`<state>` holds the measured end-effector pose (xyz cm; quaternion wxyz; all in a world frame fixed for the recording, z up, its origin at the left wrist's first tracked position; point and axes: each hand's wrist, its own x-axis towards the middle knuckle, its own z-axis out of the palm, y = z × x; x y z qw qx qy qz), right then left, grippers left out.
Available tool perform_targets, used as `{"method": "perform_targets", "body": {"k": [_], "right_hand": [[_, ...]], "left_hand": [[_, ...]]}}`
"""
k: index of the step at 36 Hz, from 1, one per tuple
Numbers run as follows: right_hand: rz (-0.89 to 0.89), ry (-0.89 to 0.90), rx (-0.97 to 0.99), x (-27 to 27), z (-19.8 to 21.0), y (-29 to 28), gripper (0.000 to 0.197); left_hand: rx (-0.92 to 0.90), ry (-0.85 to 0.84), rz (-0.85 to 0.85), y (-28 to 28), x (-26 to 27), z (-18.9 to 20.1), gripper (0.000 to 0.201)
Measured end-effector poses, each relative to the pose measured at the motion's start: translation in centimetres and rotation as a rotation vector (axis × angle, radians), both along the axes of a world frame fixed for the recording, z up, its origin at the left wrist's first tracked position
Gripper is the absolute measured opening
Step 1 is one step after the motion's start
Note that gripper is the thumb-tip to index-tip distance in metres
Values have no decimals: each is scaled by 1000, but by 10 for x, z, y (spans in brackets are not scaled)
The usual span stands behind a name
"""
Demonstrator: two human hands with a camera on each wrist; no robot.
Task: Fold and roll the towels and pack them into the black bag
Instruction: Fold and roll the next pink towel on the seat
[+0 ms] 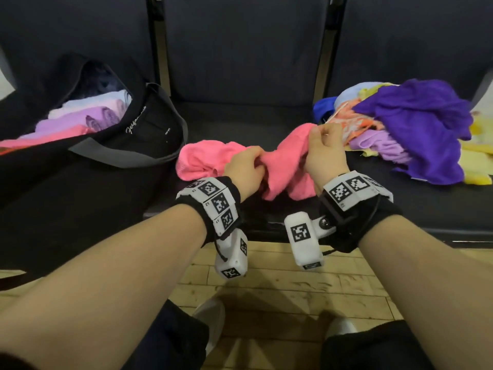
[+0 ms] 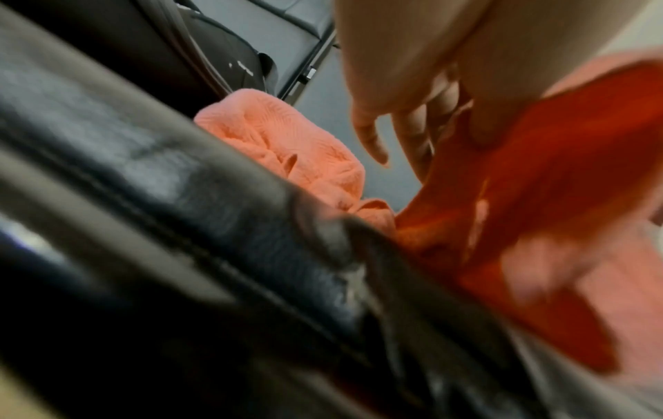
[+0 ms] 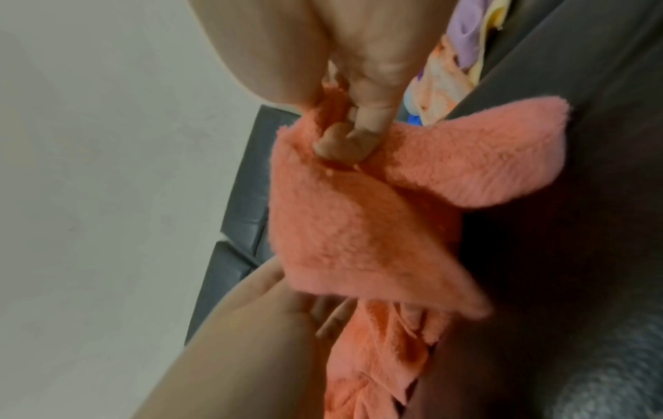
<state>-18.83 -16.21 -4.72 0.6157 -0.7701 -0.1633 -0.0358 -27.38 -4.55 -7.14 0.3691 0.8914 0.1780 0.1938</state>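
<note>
A crumpled pink towel (image 1: 205,158) lies on the dark seat between my hands. My left hand (image 1: 246,166) grips a bunched fold near its middle; in the left wrist view that hand (image 2: 412,127) has its fingers in the towel (image 2: 287,158). My right hand (image 1: 324,148) pinches an upper edge and lifts it; in the right wrist view its fingers (image 3: 358,133) pinch the towel (image 3: 358,226). The black bag (image 1: 112,145) lies open on the left, with several rolled towels (image 1: 88,116) in lilac, white and pink inside.
A heap of loose towels (image 1: 410,129), purple, yellow, lilac, orange and blue, sits on the seat at the right. Dark seat backs (image 1: 245,49) rise behind. The seat's front edge (image 1: 426,231) runs below my wrists, with wooden floor (image 1: 280,284) beneath.
</note>
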Motion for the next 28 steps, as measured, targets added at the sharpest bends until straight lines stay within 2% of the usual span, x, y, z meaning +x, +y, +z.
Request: {"method": "perform_targets", "body": {"k": [2, 4, 6, 8, 11, 13, 14, 18, 20, 23, 28], "right_hand": [[29, 115, 117, 0, -1, -5, 4], [106, 235, 224, 3, -5, -9, 30], [138, 221, 121, 3, -7, -12, 56], [196, 150, 22, -1, -4, -14, 68], [406, 99, -47, -12, 4, -16, 63], [537, 136, -145, -24, 5, -15, 56], [545, 141, -202, -29, 2, -14, 51], [327, -78, -415, -35, -6, -12, 27], [217, -127, -409, -29, -6, -13, 17], [101, -124, -391, -21, -4, -19, 20], [-11, -195, -303, -6, -4, -33, 12]], "left_hand": [[-30, -67, 8, 0, -1, 6, 17], [-94, -119, 18, -2, -1, 11, 14], [-158, -150, 13, -4, -3, 16, 8], [-167, -174, 19, -5, -4, 19, 8], [-120, -205, 81, -5, -4, 26, 24], [-139, -205, 76, -8, -5, 30, 27], [-153, -198, 63, -11, -5, 31, 27], [-193, -228, 47, -22, -5, 36, 23], [-195, -289, 86, -24, -5, 41, 16], [-242, -361, 147, -21, -3, 45, 8], [-251, -380, 182, -5, -5, 42, 7]]}}
